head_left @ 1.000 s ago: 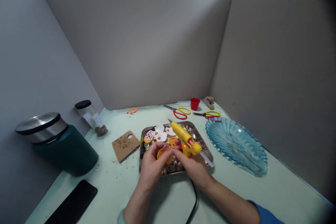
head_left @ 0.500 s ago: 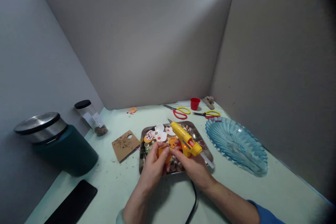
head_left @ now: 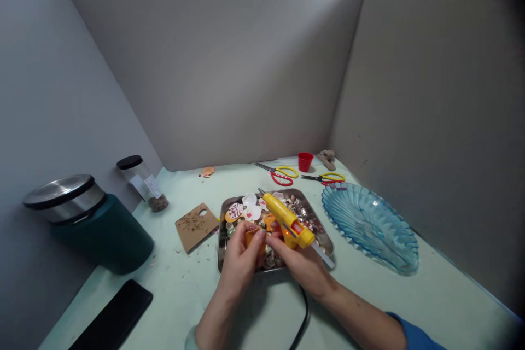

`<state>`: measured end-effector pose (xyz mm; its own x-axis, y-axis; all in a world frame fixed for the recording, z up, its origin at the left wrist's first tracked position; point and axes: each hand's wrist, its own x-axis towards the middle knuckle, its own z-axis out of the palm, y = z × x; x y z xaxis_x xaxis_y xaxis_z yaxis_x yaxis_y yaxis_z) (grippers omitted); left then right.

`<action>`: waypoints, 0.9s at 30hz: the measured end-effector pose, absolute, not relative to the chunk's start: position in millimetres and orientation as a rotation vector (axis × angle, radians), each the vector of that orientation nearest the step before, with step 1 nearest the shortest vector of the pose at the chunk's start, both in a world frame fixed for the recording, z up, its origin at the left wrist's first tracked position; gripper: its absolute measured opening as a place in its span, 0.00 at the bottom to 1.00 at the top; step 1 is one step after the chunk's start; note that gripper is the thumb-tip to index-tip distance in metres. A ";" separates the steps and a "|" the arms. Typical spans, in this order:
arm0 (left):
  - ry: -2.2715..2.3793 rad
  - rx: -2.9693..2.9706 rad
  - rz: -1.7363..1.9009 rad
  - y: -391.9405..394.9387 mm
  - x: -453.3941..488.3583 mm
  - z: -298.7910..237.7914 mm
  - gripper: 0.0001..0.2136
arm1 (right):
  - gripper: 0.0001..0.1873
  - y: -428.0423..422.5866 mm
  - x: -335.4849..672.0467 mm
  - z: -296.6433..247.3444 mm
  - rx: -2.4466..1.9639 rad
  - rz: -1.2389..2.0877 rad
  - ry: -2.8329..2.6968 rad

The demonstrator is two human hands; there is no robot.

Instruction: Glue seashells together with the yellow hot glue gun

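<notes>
My right hand grips a yellow glue gun whose nozzle points away to the upper left, over a square metal tray. A clear glue stick pokes out of its back end and a black cord runs toward me. My left hand is closed around a small orange shell, held just left of the gun above the tray. The tray holds several small shells and white and orange shell pieces.
A blue glass dish lies right of the tray. Two pairs of scissors and a red cup sit at the back. To the left are a cardboard piece, a jar, a teal lidded bin and a black phone.
My left hand has turned the orange shell and closed further round it. The glue gun has shifted slightly left and its nozzle swung a little farther away.
</notes>
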<state>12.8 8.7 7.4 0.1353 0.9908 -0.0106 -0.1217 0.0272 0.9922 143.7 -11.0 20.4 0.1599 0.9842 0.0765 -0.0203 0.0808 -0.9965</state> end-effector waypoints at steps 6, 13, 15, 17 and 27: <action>1.041 1.203 1.169 8.5 13.1 4.9 0.20 | 0.16 -10.8 144.7 12.4 -1.187 1.042 -1.164; 1.054 1.215 1.174 8.2 11.9 4.4 0.20 | 0.17 -10.0 144.8 6.5 -1.159 1.044 -1.182; 1.038 1.209 1.164 8.9 12.0 3.8 0.20 | 0.16 -8.6 144.2 6.5 -1.168 1.021 -1.156; 1.018 1.200 1.147 9.5 12.3 3.4 0.19 | 0.16 -6.8 143.5 6.3 -1.173 0.986 -1.118; 0.960 1.077 1.148 12.2 14.1 4.4 0.22 | 0.11 -1.6 143.0 0.2 -1.129 0.831 -1.091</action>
<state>14.1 12.2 4.4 0.1641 0.9856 -0.0395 -0.2135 0.0746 0.9741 143.0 -1.6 0.2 0.2820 0.9280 0.2434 0.0125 0.2501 -0.9681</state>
